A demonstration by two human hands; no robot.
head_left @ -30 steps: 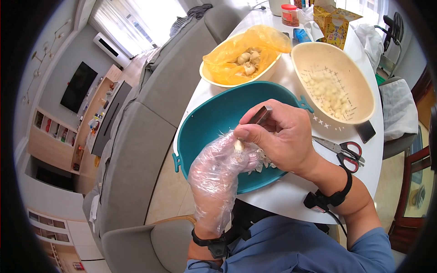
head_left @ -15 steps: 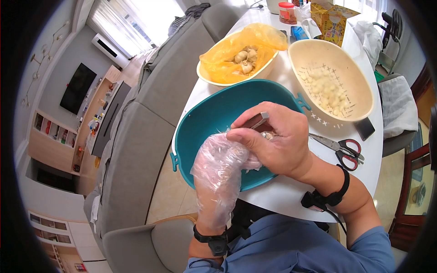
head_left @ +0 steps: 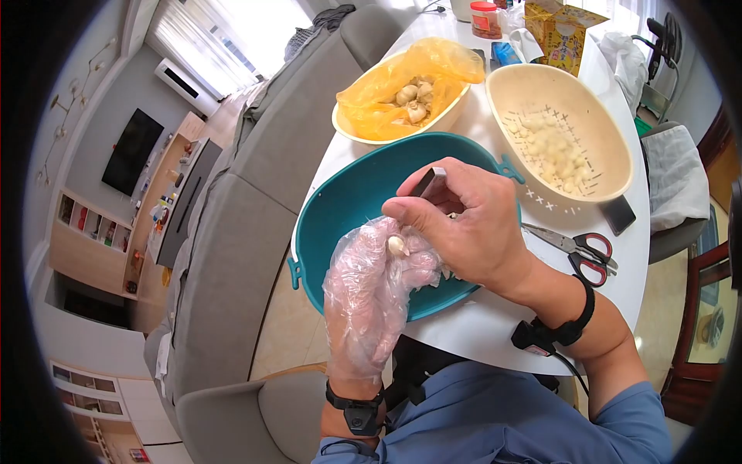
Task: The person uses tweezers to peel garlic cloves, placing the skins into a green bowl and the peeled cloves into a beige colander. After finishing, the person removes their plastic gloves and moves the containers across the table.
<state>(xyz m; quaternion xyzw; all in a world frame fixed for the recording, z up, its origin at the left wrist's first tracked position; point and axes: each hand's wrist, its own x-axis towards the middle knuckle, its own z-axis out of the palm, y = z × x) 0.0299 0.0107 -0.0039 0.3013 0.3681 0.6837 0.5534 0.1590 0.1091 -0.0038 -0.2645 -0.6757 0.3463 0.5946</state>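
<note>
Hanging over a deep, teal, oval plastic basin (head_left: 348, 193), the bare right hand (head_left: 479, 228) and the left hand (head_left: 363, 271) in a thin, clear plastic glove met close together.

The basin's long axis slanted from its lower-left handle to its upper-right one. The right hand reached in from the right, wrist bent and knuckles up; the left forearm rose almost straight from below, palm turned inward. Right thumb and forefinger were clamped on a flat, silvery metal tool (head_left: 428, 183), its visible end pointing up and right, its other end hidden. Gloved left fingers curled around a small, pale garlic clove (head_left: 397, 246), held above the basin; which way its tip pointed was too small to tell.
</note>
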